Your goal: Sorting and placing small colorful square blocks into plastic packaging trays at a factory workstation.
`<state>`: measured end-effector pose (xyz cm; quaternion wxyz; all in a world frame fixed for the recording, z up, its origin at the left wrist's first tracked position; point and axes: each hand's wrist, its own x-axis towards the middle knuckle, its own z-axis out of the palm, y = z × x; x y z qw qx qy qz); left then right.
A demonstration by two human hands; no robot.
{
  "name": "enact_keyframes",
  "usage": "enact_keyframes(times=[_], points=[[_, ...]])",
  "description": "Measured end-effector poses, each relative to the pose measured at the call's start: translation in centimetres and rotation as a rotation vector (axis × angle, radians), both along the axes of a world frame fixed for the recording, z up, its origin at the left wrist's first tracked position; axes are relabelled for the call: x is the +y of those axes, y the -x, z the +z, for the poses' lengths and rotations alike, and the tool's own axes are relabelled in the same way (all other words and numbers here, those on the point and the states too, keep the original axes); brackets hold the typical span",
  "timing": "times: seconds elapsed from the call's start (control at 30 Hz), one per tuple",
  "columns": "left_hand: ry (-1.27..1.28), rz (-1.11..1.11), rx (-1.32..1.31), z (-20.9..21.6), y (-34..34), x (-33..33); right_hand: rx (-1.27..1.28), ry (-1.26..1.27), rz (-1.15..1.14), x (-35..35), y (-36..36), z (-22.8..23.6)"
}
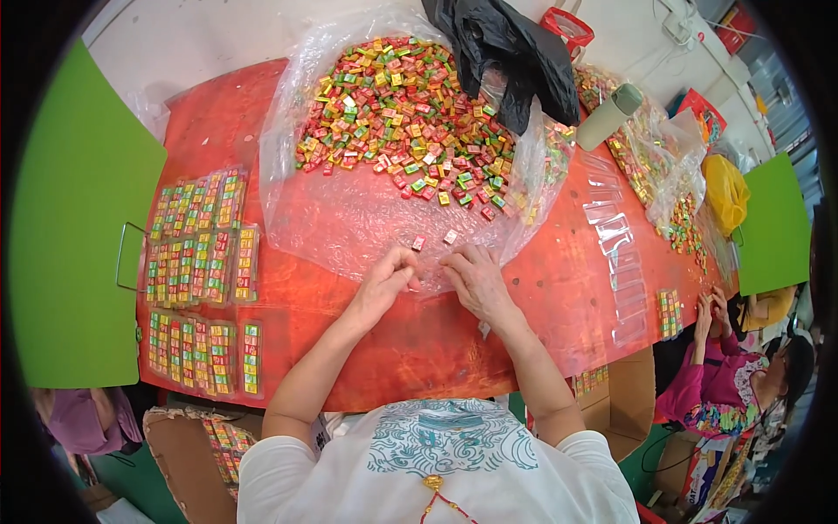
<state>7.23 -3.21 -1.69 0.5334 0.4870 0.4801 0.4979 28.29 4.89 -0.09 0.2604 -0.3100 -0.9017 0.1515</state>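
Both hands are over the near edge of a clear plastic sheet (pixel 349 236) on a red table. My left hand (pixel 390 276) is curled, its thumb and fingertips drawn together; whatever they might hold is hidden. Facing it, my right hand (pixel 478 284) has bent fingers spread a little apart, with nothing visible in them. Just beyond the fingertips lie two loose small wrapped blocks, a red one (pixel 419 243) and a pale one (pixel 450 237). A large heap of the same blocks (pixel 393 105), red, yellow and green, covers the sheet's far part.
At left, clear trays filled with blocks (pixel 192 271) stand in rows. Empty clear trays (pixel 618 271) line the right side. A black bag (pixel 515 61), a pale green bottle (pixel 608 117) and another bagged heap (pixel 637 166) lie beyond. A co-worker (pixel 724 375) sits at right.
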Motion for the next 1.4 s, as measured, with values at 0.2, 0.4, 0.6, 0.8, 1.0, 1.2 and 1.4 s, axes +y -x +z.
enact_keyframes(times=[0.2, 0.4, 0.6, 0.8, 1.0, 1.2, 1.4], points=[[0.099, 0.039, -0.359, 0.4, 0.7, 0.0, 0.063, 0.101, 0.033, -0.6, 0.4, 0.7], [0.149, 0.046, -0.524, 1.3, 0.5, -0.1, 0.212, 0.214, 0.104, -2.1, 1.5, 1.5], [0.093, 0.17, -0.312, 2.6, -2.4, -0.8, 0.364, 0.521, -0.072, -2.8, 2.0, 0.5], [0.052, 0.082, -0.181, 2.4, -3.4, -0.8, 0.703, 1.084, 0.132, -3.4, 2.0, 0.8], [0.077, 0.056, -0.168, 3.2, -3.3, -1.2, 0.729, 1.175, 0.15, -3.8, 1.6, 1.9], [0.049, 0.059, -0.128, 3.4, -3.5, -1.6, 0.739, 1.2, 0.122, -4.2, 1.5, 2.3], [-0.034, 0.073, -0.008, 3.7, -3.7, -2.0, 0.764, 1.192, 0.05, -4.6, 1.9, 1.8]])
